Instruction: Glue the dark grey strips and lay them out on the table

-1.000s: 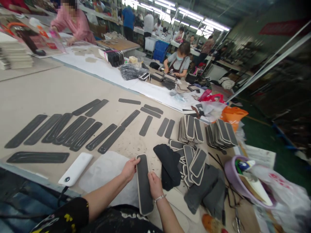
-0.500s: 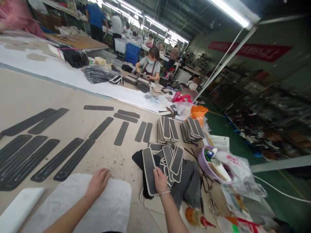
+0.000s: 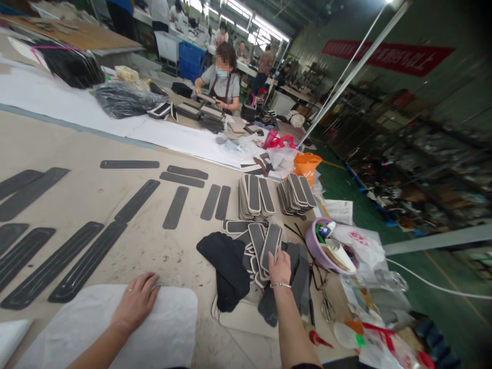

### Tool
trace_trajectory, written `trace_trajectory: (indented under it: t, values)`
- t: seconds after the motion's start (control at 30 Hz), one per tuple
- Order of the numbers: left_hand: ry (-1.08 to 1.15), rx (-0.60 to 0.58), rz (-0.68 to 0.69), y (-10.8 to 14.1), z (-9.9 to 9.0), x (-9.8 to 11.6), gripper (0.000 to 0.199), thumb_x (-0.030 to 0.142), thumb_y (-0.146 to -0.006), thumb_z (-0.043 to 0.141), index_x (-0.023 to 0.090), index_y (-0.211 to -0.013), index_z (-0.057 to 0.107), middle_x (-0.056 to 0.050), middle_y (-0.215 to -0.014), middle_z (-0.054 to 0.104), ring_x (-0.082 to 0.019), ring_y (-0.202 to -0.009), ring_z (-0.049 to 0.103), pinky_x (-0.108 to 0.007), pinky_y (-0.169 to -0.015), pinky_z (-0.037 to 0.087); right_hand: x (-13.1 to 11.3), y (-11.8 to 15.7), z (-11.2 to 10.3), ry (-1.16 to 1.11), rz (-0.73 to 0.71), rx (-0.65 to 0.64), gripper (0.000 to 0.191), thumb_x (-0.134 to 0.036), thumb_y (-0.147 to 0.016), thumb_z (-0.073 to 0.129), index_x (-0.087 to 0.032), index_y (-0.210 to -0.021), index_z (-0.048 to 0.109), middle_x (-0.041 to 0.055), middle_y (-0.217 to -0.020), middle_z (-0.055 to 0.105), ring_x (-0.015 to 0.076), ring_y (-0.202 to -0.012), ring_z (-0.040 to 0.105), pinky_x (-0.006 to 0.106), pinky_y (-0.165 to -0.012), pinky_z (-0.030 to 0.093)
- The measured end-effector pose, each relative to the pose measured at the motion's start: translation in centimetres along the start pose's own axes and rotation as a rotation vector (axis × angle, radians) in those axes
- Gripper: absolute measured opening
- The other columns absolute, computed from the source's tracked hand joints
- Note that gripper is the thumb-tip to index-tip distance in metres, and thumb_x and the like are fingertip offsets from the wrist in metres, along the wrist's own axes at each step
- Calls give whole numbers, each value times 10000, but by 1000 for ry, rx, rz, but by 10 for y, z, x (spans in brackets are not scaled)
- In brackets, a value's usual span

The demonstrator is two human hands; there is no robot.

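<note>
My right hand [image 3: 280, 265] grips the near end of a grey strip with pale edging [image 3: 271, 246] on top of a loose pile of similar strips. My left hand [image 3: 138, 298], with a ring on one finger, rests on a white sheet [image 3: 169, 323]. Its fingers stretch forward and hold nothing I can see. Between my hands, left of the pile, lie overlapping black fabric pieces [image 3: 226, 264]. Dark grey fabric pieces [image 3: 302, 271] lie under and beside my right hand and wrist.
Two stacks of pale-edged strips [image 3: 253, 197] [image 3: 296, 195] stand beyond the pile. Dark strips [image 3: 88, 261] lie spread at left. A purple basin [image 3: 313, 243], scissors [image 3: 327, 307] and plastic bags [image 3: 361, 238] sit at right. A co-worker [image 3: 223, 84] works across the table.
The strip my right hand held over the black pieces is no longer there. That hand has moved right to a strip on the pile. The camera view has shifted.
</note>
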State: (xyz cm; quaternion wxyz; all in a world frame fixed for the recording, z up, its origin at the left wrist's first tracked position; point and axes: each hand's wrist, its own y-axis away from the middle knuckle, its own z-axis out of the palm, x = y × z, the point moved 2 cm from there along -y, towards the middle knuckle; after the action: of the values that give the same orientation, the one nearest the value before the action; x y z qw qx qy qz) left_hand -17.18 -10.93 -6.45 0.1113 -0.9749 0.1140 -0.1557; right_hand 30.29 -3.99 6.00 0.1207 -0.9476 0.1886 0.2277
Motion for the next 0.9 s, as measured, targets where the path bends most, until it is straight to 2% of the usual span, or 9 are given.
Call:
trace_trajectory:
  t: [0.13,0.23,0.3,0.43,0.53,0.67,0.73,0.8,0.9]
  values:
    - [-16,-35,-6,-1,-3,3,357,380,-901,428,141,-1091,612,-146,-1129,578,-288,-1047,538,-448,-944,449,-32,40,35,-19,-167,-193,577,-510,-814,483,-130,-1244,547,151,-1198,580,258,-1149,501,383,-999,383]
    - [-9,-44,-29,-2,-8,6,332,359,-897,440,150,-1088,614,-141,-1128,582,-280,-1048,538,-444,-943,452,-54,73,60,94,-272,-319,634,-411,-760,577,-144,-1326,478,157,-1282,532,299,-1206,463,404,-1004,375]
    - [8,-52,-52,-3,-12,9,315,349,-892,451,165,-1088,615,-131,-1125,585,-275,-1048,539,-443,-942,456,-60,87,70,202,-299,-358,645,-337,-740,579,-135,-1341,462,173,-1274,529,326,-1190,469,425,-979,386]
    - [74,-74,-106,-5,-18,14,303,337,-885,471,176,-1098,616,-120,-1132,587,-274,-1064,532,-449,-949,454,-59,94,77,304,-304,-332,582,-320,-746,549,-138,-1297,511,179,-1174,564,342,-1101,513,443,-908,415]
    - [117,-99,-146,-5,-22,18,295,312,-887,475,179,-1115,607,-119,-1156,577,-271,-1092,514,-453,-969,439,-56,94,78,325,-363,-285,548,-348,-764,533,-106,-1256,542,195,-1139,569,349,-1053,528,440,-871,429]
    - [169,-113,-184,-4,-27,21,298,277,-878,474,186,-1133,596,-117,-1174,559,-271,-1110,489,-453,-985,419,-47,96,78,292,-452,-162,482,-424,-819,479,-117,-1173,592,202,-1091,593,361,-999,548,468,-818,440]
    - [201,-115,-188,-4,-30,22,300,267,-870,478,193,-1136,595,-117,-1177,553,-276,-1117,479,-458,-995,406,-42,97,79,222,-480,-119,402,-465,-856,443,-167,-1033,647,170,-1009,627,343,-923,580,464,-775,447]
    - [226,-116,-198,-5,-33,23,299,255,-866,480,197,-1136,594,-118,-1180,548,-280,-1128,470,-464,-1008,390,-42,99,81,39,-543,-158,351,-465,-894,417,-208,-912,656,112,-875,649,273,-811,613,399,-729,469]
    - [262,-116,-224,-6,-37,25,287,229,-869,471,206,-1127,595,-116,-1174,543,-278,-1132,461,-462,-1013,381,-56,104,84,-197,-593,-100,300,-450,-899,458,-220,-895,649,91,-854,637,224,-795,624,336,-722,485]
